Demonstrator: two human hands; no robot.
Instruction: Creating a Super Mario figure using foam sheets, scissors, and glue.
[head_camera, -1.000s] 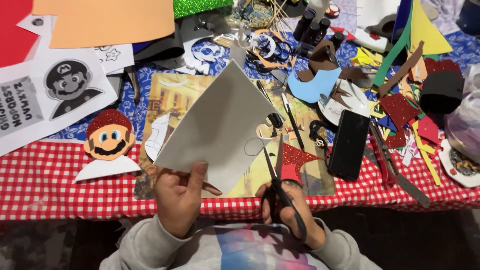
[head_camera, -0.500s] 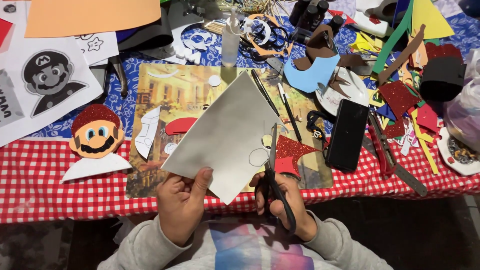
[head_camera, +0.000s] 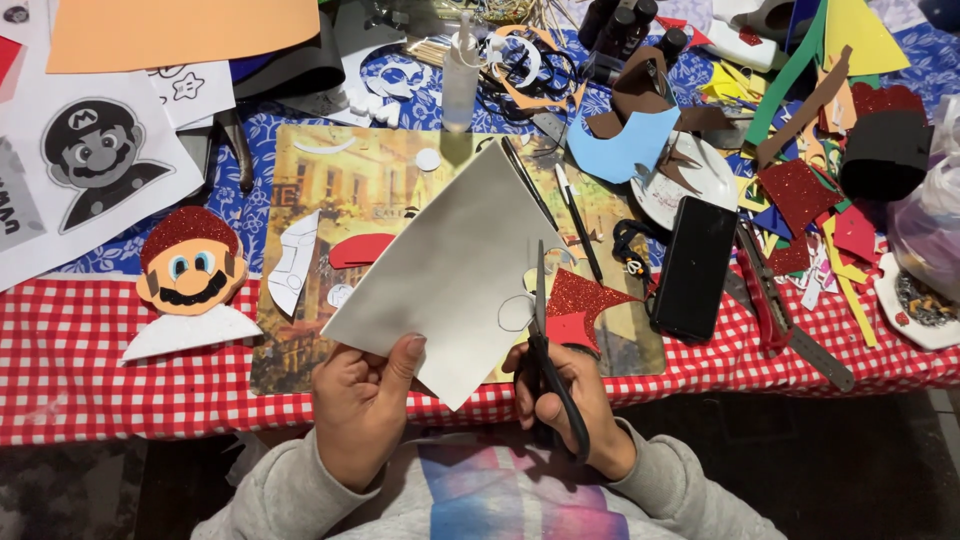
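the left hand (head_camera: 360, 400) pinches the lower edge of the grey sheet (head_camera: 450, 270) while the right hand (head_camera: 565, 395) has its grip closed around black scissors (head_camera: 545, 350), whose blades have cut only partly around a pencilled outline, above a crowded table (head_camera: 100, 380) with a red checked cloth.

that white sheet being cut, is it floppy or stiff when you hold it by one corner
Probably fairly stiff: the white sheet stands out flat from the left hand pinching one corner, with no droop. Likely light, since one thumb holds it. The scissors in the right hand may still flex its edge.
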